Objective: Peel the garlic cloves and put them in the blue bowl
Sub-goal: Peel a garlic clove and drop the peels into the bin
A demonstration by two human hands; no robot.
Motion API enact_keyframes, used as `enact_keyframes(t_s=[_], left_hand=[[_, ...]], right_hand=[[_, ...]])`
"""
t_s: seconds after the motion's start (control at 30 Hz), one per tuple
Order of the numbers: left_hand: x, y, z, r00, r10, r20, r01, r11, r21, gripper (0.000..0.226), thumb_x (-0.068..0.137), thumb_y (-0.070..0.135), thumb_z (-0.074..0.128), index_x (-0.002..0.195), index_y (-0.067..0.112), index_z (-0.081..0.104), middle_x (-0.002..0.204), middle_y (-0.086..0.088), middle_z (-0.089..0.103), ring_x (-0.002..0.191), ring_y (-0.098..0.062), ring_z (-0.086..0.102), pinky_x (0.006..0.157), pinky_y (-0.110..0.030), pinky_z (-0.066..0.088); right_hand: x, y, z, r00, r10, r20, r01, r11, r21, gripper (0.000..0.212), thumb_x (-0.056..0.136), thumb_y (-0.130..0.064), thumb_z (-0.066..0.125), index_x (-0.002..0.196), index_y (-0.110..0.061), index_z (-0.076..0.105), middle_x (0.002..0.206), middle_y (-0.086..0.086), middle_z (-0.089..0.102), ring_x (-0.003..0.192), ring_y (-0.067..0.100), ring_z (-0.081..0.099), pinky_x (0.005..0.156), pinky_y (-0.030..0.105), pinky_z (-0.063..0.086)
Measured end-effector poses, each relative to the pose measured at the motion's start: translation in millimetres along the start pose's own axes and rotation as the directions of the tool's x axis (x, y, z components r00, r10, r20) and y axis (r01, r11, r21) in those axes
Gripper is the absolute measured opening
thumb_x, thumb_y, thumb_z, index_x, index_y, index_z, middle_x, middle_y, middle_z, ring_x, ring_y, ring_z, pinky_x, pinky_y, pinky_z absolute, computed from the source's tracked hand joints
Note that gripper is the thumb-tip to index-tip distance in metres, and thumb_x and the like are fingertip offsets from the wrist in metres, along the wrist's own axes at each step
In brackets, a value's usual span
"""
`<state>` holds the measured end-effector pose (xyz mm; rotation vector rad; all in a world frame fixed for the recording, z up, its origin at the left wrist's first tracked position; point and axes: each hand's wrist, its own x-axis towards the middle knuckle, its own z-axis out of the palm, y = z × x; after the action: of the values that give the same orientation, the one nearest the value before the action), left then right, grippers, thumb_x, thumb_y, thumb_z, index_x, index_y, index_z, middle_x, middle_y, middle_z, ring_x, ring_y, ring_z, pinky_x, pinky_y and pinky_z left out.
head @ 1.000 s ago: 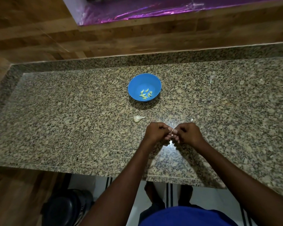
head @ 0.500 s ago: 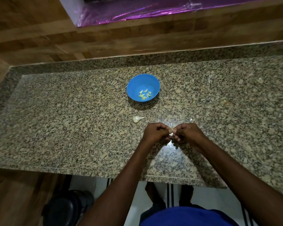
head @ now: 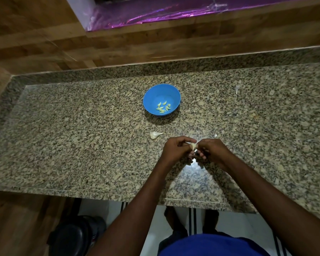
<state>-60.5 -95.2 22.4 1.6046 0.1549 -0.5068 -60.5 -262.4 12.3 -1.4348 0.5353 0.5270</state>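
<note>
Just below the frame's centre, the left hand (head: 175,148) and right hand (head: 210,149) meet fingertip to fingertip, both pinching one clove (head: 193,145) between them above the counter (head: 63,145). The forearms rise from the lower edge and converge there, knuckles up, fingers curled in. To peel well, I judge it best to hold the clove steady with one hand while the other's nails lift the skin at the tip and strip it off in long pieces, without crushing the flesh. Just above and left lies the garlic piece (head: 155,134). Farther up sits the bowl (head: 162,102), holding several peeled cloves (head: 163,107).
</note>
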Motion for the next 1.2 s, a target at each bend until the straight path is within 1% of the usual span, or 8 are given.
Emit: enact_keyframes(t_s=[0.2, 0.33, 0.47, 0.6, 0.77, 0.93, 1.07, 1.2], left_hand=[[-1, -2, -1, 0.996, -0.093, 0.013, 0.094, 0.986, -0.135, 0.015, 0.091, 0.006, 0.070, 0.104, 0.003, 0.075, 0.088, -0.024, 0.071, 0.073, -0.029, 0.067, 0.061, -0.031, 0.061], [5, -8, -5, 0.990, -0.128, -0.054, 0.121, 0.986, -0.111, 0.016, 0.088, 0.004, 0.071, 0.103, 0.007, 0.075, 0.089, -0.024, 0.074, 0.071, -0.029, 0.067, 0.071, -0.044, 0.060], [20, -3, -5, 0.973, -0.022, -0.228, 0.034, 0.998, 0.051, 0.012, 0.086, 0.000, 0.070, 0.097, 0.002, 0.075, 0.079, -0.020, 0.073, 0.059, -0.020, 0.062, 0.057, -0.028, 0.055], [42, 6, 0, 0.957, 0.084, -0.276, -0.038, 0.985, 0.168, 0.012, 0.084, -0.005, 0.069, 0.091, 0.001, 0.076, 0.075, -0.016, 0.073, 0.055, -0.016, 0.063, 0.054, -0.028, 0.056], [64, -5, -3, 0.950, 0.160, -0.268, -0.076, 0.951, 0.299, 0.028, 0.082, -0.010, 0.060, 0.094, 0.006, 0.080, 0.078, -0.012, 0.075, 0.067, -0.023, 0.070, 0.067, -0.038, 0.062], [47, -15, -14, 0.862, 0.331, -0.384, -0.073, 0.830, 0.552, 0.031, 0.087, 0.001, 0.058, 0.106, 0.015, 0.078, 0.104, -0.003, 0.076, 0.094, -0.019, 0.070, 0.084, -0.028, 0.054], [31, -31, 4, 0.922, 0.368, -0.117, -0.195, 0.706, 0.681, 0.028, 0.090, 0.017, 0.062, 0.116, 0.013, 0.071, 0.109, -0.006, 0.069, 0.100, -0.022, 0.064, 0.085, -0.034, 0.051], [38, -42, 28, 0.926, 0.350, 0.142, -0.299, 0.447, 0.843, 0.060, 0.084, 0.047, 0.069, 0.131, 0.012, 0.058, 0.114, -0.011, 0.055, 0.104, -0.029, 0.048, 0.082, -0.039, 0.042]], right_hand=[[-3, -1, 1, 0.999, 0.048, -0.016, -0.049, 0.998, -0.030, 0.011, 0.080, -0.001, 0.061, 0.071, 0.002, 0.065, 0.062, 0.020, 0.056, 0.049, 0.023, 0.049, 0.050, 0.027, 0.042], [-6, 0, 2, 0.996, -0.053, -0.077, 0.037, 0.981, -0.192, 0.013, 0.079, -0.002, 0.060, 0.068, 0.003, 0.067, 0.061, 0.017, 0.062, 0.051, 0.024, 0.054, 0.047, 0.024, 0.043], [-3, 3, -2, 0.953, -0.279, -0.118, 0.187, 0.849, -0.494, 0.020, 0.082, -0.005, 0.060, 0.069, -0.010, 0.074, 0.066, 0.002, 0.073, 0.058, 0.013, 0.069, 0.052, 0.018, 0.051], [2, 6, -5, 0.924, -0.369, -0.095, 0.228, 0.736, -0.638, 0.025, 0.081, -0.009, 0.060, 0.062, -0.018, 0.073, 0.063, -0.009, 0.071, 0.064, 0.000, 0.067, 0.063, 0.011, 0.050], [9, 10, -10, 0.891, -0.427, -0.154, 0.206, 0.682, -0.702, 0.034, 0.083, -0.026, 0.076, 0.054, -0.020, 0.059, 0.048, -0.013, 0.054, 0.050, -0.006, 0.052, 0.050, 0.009, 0.033], [10, 18, -22, 0.878, -0.462, -0.124, 0.221, 0.621, -0.752, 0.019, 0.080, -0.006, 0.070, 0.069, -0.021, 0.069, 0.055, -0.015, 0.056, 0.054, -0.004, 0.052, 0.050, 0.007, 0.030], [9, 21, -37, 0.809, -0.550, -0.207, 0.187, 0.575, -0.797, 0.010, 0.081, -0.002, 0.064, 0.079, -0.012, 0.068, 0.066, 0.003, 0.063, 0.064, 0.022, 0.060, 0.056, 0.027, 0.035], [24, 12, -45, 0.769, -0.615, -0.176, 0.176, 0.468, -0.866, 0.011, 0.082, -0.009, 0.070, 0.087, -0.009, 0.060, 0.088, 0.011, 0.056, 0.081, 0.029, 0.055, 0.066, 0.032, 0.036]])
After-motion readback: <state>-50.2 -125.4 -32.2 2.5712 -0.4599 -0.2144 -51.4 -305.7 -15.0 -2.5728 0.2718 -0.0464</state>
